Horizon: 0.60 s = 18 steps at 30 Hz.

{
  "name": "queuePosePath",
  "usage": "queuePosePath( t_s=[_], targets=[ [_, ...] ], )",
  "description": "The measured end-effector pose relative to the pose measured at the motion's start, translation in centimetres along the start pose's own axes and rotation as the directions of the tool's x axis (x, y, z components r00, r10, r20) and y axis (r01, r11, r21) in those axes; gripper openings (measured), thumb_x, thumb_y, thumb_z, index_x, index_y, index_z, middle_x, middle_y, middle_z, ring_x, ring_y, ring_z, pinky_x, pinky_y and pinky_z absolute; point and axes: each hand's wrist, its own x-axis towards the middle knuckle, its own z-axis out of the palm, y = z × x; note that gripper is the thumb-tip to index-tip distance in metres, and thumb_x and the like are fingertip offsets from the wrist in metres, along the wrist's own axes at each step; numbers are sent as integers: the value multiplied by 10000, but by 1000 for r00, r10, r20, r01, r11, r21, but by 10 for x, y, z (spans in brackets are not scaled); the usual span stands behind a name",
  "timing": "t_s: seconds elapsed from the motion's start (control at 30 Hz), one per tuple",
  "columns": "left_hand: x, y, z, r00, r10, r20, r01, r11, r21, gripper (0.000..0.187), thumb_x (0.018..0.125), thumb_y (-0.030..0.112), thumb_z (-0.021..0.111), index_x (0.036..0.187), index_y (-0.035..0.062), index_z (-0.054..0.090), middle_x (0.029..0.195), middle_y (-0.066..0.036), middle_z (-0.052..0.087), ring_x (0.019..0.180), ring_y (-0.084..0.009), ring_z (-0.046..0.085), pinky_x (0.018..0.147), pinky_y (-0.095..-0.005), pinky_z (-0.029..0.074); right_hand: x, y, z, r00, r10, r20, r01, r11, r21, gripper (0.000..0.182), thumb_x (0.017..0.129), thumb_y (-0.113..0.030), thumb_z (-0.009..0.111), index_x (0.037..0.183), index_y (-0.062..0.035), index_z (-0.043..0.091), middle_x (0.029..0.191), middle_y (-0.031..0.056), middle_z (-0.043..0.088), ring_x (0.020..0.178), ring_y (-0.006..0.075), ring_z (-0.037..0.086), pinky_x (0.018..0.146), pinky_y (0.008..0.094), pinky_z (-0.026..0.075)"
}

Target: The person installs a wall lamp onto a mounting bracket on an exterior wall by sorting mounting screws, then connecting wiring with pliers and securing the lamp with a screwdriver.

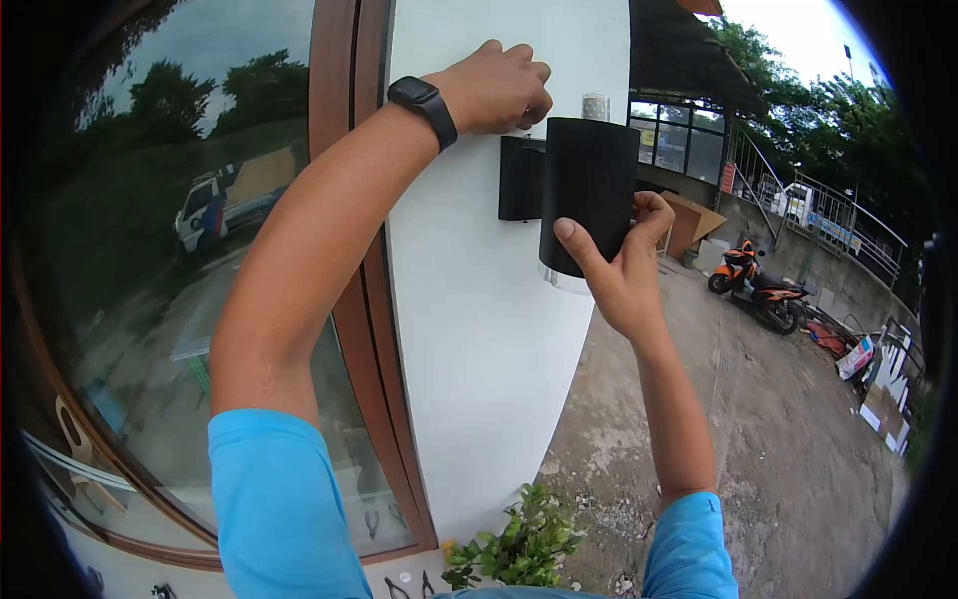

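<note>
A black cylindrical wall lamp [589,190] is at the white wall column, with a clear end showing below and a clear textured piece [596,106] above. Gripping its lower right side is my right hand [627,262], thumb on the front and fingers behind. The lamp's square black mounting base [520,180] is against the wall on the left. Just above that base, my left hand [499,88] is closed with curled fingers, its fingertips at the base's top edge. Whatever the left fingertips pinch, if anything, is hidden.
A brown-framed glass window [364,299] borders the column on the left. Below are a leafy plant [514,544] and pliers [397,587] on the ledge. An orange and black scooter [758,288] stands in the yard, near scrap boards [886,394] by a concrete wall.
</note>
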Motion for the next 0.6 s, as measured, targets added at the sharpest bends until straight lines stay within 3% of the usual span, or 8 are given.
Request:
queuePosePath(
  t_s=[0.1, 0.17, 0.27, 0.37, 0.47, 0.6],
  targets=[
    [15, 6, -4, 985, 83, 150, -87, 996, 21, 177, 873, 115, 690, 1024, 184, 754, 1009, 34, 642, 1099, -192, 559, 927, -409, 440, 0, 3, 2, 999, -51, -20, 50, 998, -31, 867, 877, -461, 784, 1271, -8, 158, 1175, 299, 476, 1080, 313, 612, 887, 378, 554],
    [18, 6, -4, 968, 126, 216, -134, 991, 24, 229, 863, 85, 673, 1057, 176, 753, 1029, 28, 657, 1103, -195, 563, 933, -417, 437, 0, 5, 4, 999, -39, -14, 40, 999, 7, 874, 873, -480, 782, 1286, -1, 179, 1190, 254, 417, 1112, 294, 573, 890, 358, 548],
    [21, 7, -2, 966, 90, 242, -86, 996, -26, 264, 866, 47, 628, 1076, 152, 749, 1054, 23, 678, 1106, -199, 564, 949, -407, 432, -1, 0, 4, 1000, 6, -3, -5, 999, 48, 864, 876, -474, 780, 1291, 3, 191, 1199, 229, 391, 1118, 277, 560, 884, 344, 548],
    [26, 13, -10, 945, 46, 325, -49, 999, 1, 258, 870, 65, 638, 1092, 136, 748, 1061, 8, 690, 1107, -203, 569, 963, -386, 428, -3, 0, 5, 1000, 14, -14, -13, 999, 31, 868, 876, -468, 781, 1292, 10, 187, 1199, 232, 396, 1112, 273, 564, 878, 342, 550],
    [29, 1, -2, 952, 65, 298, -38, 995, -94, 250, 877, 90, 655, 1103, 141, 748, 1041, -18, 693, 1092, -214, 568, 979, -381, 419, -3, -2, 4, 1000, 15, -17, -15, 1000, 19, 898, 862, -478, 791, 1298, 26, 189, 1195, 243, 410, 1111, 276, 568, 884, 349, 550],
    [28, 7, -7, 949, 90, 302, -79, 996, -49, 199, 966, 231, 618, 1098, 198, 763, 1038, -47, 711, 1099, -227, 594, 1007, -429, 441, -3, -3, 2, 998, 54, -25, -54, 999, -5, 944, 834, -498, 811, 1305, 48, 203, 1186, 264, 436, 1113, 286, 575, 898, 362, 550]
  ],
)
